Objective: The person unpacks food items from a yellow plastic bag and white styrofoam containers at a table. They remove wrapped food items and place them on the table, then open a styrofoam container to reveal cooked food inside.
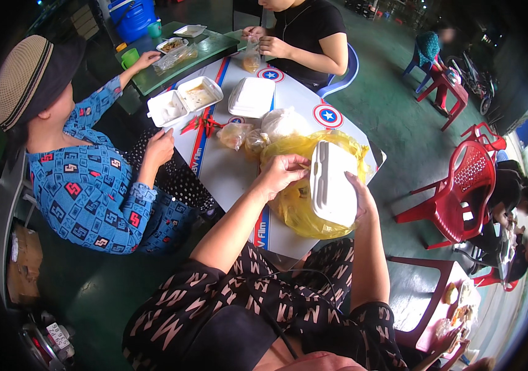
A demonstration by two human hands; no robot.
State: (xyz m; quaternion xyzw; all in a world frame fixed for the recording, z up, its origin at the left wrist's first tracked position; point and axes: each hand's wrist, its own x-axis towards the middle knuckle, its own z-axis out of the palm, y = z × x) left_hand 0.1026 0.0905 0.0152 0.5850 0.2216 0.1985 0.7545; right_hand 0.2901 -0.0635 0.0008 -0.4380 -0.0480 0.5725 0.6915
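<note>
A closed white foam food box (336, 185) is held tilted over the near part of the table. My right hand (363, 199) grips its right side, thumb on the lid. My left hand (283, 173) is by the box's left edge, fingers pinched at the crinkled yellow plastic bag (304, 213) that spreads under and around the box. Just beyond lie a white plastic bag (285, 123) and small clear bags of food (234, 135). Another closed foam box (251, 97) sits farther back, left of the middle.
On the left, an open foam box (196, 96) and red chillies (202, 125) lie near a person in a patterned blue top (91, 179). Across the table (214, 164), a person in black (313, 37) handles a clear bag (252, 57). Red plastic chairs (464, 185) stand right.
</note>
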